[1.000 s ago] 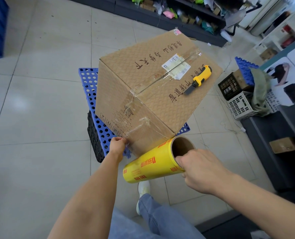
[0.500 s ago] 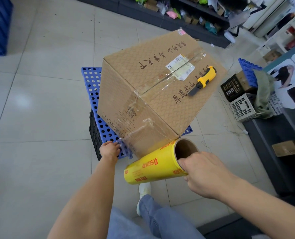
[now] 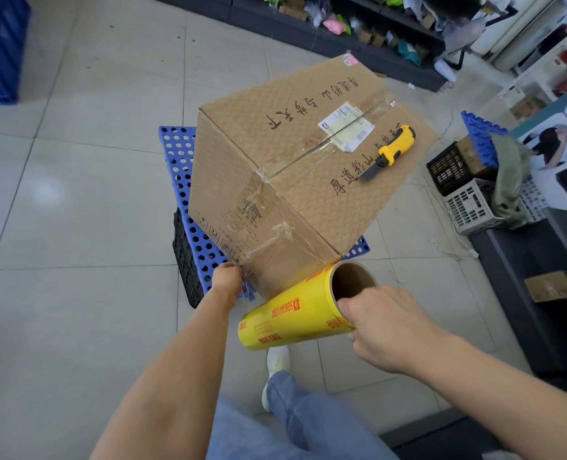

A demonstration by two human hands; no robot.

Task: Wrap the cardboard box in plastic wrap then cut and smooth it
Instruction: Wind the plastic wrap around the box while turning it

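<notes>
The cardboard box [image 3: 308,167] sits on a blue perforated panel [image 3: 179,167] laid over a black crate [image 3: 184,260] on the tiled floor, with one corner turned toward me. It is stiff and probably too bulky to lift one-handed, so I judge it better to walk the wrap around it than to turn it.

My left hand [image 3: 227,282] is curled at the box's lower near edge, pinching the loose end of the film [image 3: 275,254] against the cardboard. The film is thin, clingy and stretchy. It will bunch or tear if I pull unevenly, so this anchor must hold.

My right hand [image 3: 385,330] grips the roll of plastic wrap [image 3: 292,317] at its open end, the fingers [image 3: 343,308] hooked inside the hollow core. The core is rigid and is the sensible place to hold, letting the roll spin.

A yellow utility knife [image 3: 388,152] lies on the box top.

The roll's yellow sleeve carries red capitals starting "SHENG"; the rest I cannot read. The box bears large Chinese characters, the nearer line starting 厚道. The print on the shipping label [image 3: 345,126] is too small to read.
</notes>
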